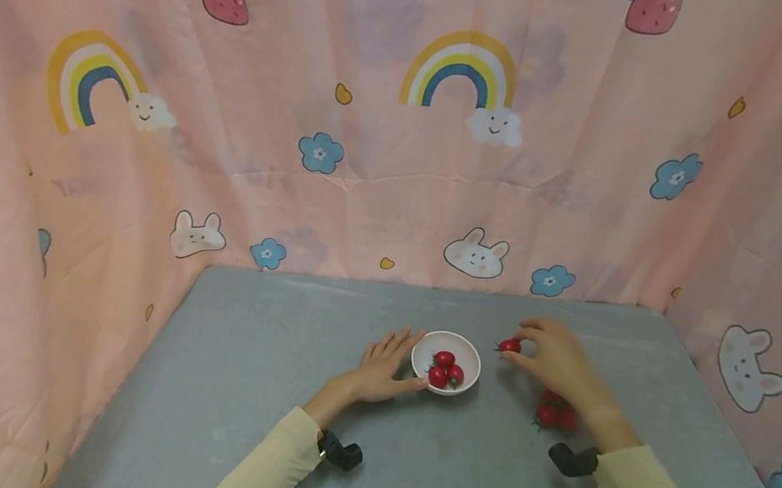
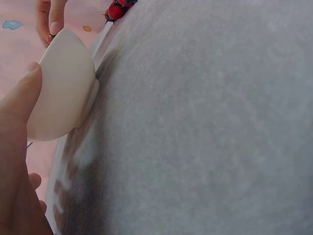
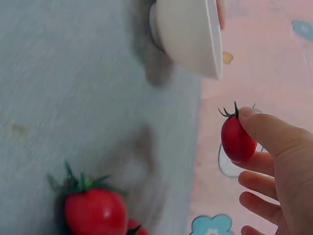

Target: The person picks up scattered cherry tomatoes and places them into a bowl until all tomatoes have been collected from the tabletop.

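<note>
- Head: left hand [image 1: 378,373], fingers straight, touches the white bowl [image 1: 422,360] (three tomatoes [image 1: 438,377] inside); right hand [image 1: 561,364] pinches a held tomato [image 1: 510,345] near it.
- Left wrist: thumb [image 2: 28,88] against the bowl's rim.
- Right wrist: more tomatoes [image 3: 95,211] on the table [image 3: 73,98].

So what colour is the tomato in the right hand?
The tomato is red, clearest in the right wrist view.

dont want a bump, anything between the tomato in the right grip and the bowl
Nothing visible stands between the tomato in the right grip and the bowl. The left grip is at the bowl's opposite side, and the loose tomatoes lie off that path.
</note>
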A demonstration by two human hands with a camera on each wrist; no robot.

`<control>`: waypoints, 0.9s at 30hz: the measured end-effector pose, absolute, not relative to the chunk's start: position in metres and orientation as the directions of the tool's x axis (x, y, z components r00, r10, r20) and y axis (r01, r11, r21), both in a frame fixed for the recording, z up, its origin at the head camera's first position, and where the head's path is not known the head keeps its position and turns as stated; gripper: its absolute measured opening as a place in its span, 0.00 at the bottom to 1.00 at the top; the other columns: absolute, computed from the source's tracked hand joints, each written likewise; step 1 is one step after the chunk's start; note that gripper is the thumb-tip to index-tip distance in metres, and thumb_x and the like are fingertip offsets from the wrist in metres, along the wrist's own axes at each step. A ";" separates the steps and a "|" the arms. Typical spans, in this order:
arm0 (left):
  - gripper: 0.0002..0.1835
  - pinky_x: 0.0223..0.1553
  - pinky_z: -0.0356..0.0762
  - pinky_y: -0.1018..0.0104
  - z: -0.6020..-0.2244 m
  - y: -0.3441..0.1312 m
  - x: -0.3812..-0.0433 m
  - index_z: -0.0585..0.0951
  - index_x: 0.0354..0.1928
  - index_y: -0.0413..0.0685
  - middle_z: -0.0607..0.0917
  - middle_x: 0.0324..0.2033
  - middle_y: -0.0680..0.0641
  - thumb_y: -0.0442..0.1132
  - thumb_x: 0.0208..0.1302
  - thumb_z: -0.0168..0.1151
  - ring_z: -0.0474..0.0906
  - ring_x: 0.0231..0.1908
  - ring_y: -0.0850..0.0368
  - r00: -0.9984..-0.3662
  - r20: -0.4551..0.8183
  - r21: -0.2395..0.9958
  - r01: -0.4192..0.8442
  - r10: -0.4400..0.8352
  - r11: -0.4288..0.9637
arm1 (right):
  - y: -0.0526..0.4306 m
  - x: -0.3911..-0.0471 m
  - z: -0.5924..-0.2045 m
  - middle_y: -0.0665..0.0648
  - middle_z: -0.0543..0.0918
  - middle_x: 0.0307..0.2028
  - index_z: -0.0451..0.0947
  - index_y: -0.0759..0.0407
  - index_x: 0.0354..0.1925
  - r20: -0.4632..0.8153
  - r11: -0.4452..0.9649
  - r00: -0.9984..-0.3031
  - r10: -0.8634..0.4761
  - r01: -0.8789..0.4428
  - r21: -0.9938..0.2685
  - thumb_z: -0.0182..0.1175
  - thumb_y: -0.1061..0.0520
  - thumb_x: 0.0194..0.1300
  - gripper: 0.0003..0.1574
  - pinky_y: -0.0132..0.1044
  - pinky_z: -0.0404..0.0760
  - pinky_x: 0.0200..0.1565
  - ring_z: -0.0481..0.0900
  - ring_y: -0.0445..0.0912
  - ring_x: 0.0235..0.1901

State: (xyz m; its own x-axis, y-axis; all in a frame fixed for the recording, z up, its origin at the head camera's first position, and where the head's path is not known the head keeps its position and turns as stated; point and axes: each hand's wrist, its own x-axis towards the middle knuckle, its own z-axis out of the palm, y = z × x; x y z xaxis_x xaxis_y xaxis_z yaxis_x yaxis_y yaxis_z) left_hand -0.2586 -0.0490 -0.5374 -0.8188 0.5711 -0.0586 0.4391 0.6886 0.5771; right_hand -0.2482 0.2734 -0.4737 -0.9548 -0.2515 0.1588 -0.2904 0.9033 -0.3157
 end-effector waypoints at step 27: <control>0.46 0.73 0.41 0.33 -0.534 -0.048 -0.257 0.42 0.79 0.69 0.45 0.80 0.45 0.66 0.67 0.53 0.39 0.79 0.39 -0.822 -0.077 0.576 0.425 0.564 0.698 | 0.217 -0.253 -0.465 0.63 0.80 0.59 0.87 0.55 0.44 0.221 0.869 -0.917 -0.333 -0.389 -0.304 0.71 0.40 0.57 0.24 0.65 0.67 0.64 0.72 0.61 0.63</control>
